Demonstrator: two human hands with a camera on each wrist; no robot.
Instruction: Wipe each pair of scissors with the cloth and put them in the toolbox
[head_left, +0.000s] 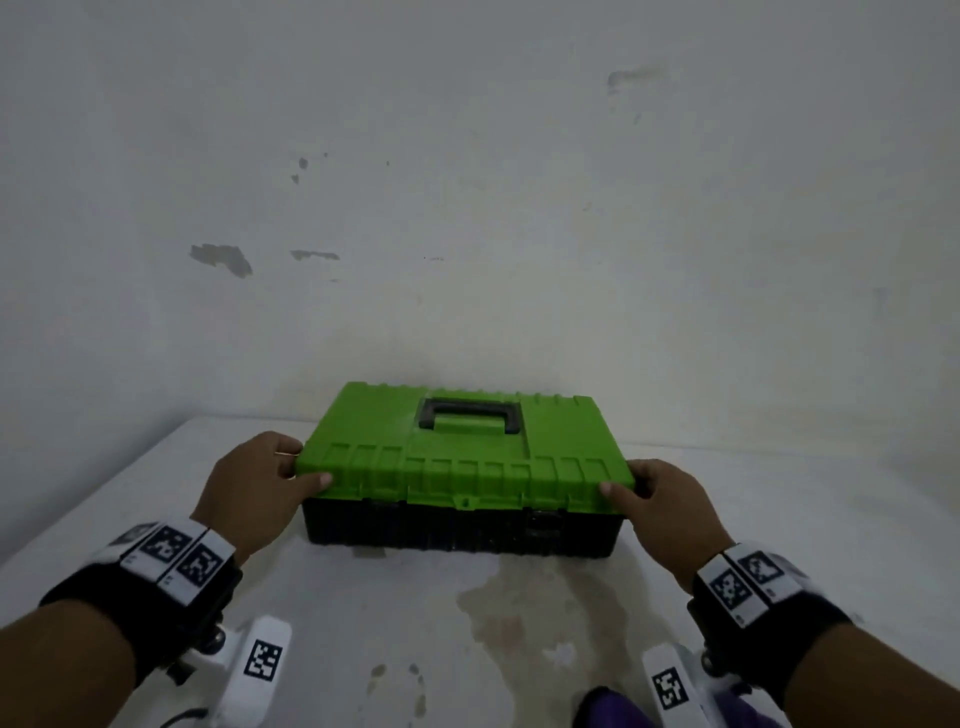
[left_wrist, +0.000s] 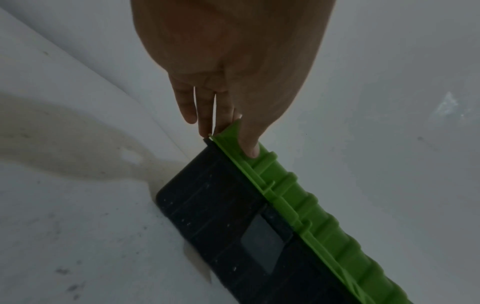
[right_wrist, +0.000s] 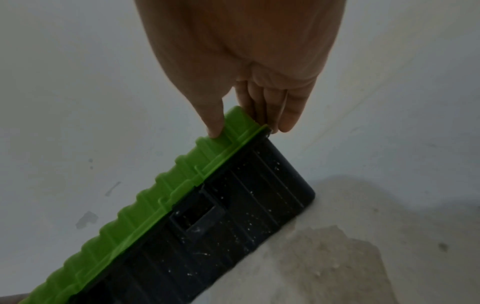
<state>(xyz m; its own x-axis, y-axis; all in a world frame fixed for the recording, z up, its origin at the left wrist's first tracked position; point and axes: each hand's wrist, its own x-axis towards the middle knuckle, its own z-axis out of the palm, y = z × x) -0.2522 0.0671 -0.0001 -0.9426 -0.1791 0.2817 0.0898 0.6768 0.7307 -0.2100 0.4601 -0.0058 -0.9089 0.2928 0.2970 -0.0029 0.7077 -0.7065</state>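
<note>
toolbox (head_left: 467, 467) sits crosswise on the bench (head_left: 779, 519), lid down | left hand (head_left: 254, 488) pinches its left front lid corner | right hand (head_left: 660, 512) pinches the right corner | both equally near

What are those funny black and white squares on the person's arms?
They are printed square markers, black patterns on white tiles. Each bare forearm wears a wide black wristband behind the left hand, and another behind the right hand, with marker tiles in a row on top. Under each wrist hangs a white block with one more marker.
</note>
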